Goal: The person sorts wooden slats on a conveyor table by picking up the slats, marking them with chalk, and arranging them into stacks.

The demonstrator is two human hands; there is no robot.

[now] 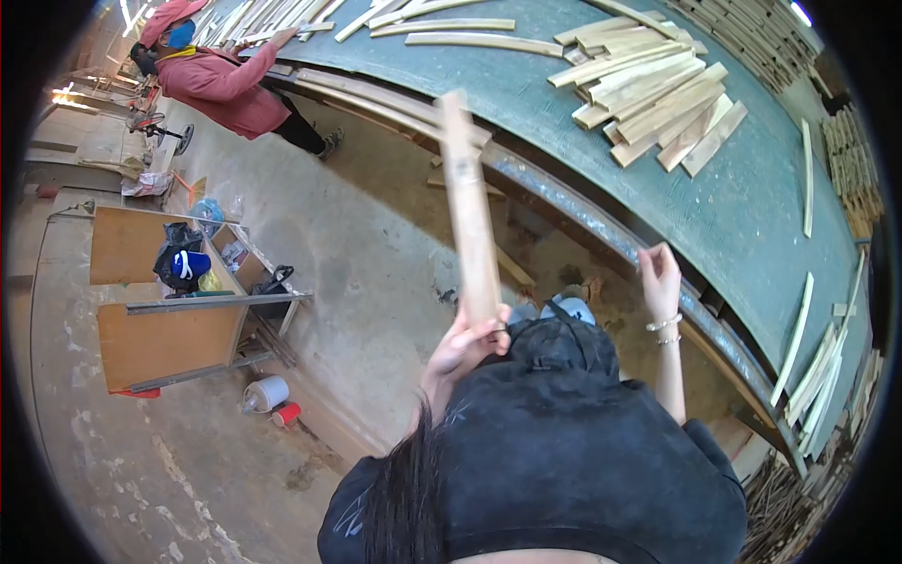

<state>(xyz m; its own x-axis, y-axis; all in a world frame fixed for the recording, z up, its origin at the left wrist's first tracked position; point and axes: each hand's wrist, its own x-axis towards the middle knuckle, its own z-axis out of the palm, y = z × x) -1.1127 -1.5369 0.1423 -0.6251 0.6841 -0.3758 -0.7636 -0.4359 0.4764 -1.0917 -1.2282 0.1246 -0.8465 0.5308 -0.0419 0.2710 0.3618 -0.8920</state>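
My left hand [467, 346] is closed around the lower end of a pale wooden slat [477, 230]. The slat rises away from me, slightly blurred, with a dark spot near its upper part. Its far end overlaps the edge of the green-topped table [526, 89] in the view. My right hand [660, 274], with a beaded bracelet at the wrist, is raised by the table's near edge. Its fingers are curled together in a pinch; whatever they may hold is too small to make out. A heap of wooden slats [648, 89] lies on the table beyond.
At the far left of the table, a person in a pink jacket [221, 89] has a hand on slats. Thin strips [816, 381] lie at the table's right end. A wooden cart [169, 343] with bags, a white bucket [268, 393] and a fan [183, 139] stand on the floor.
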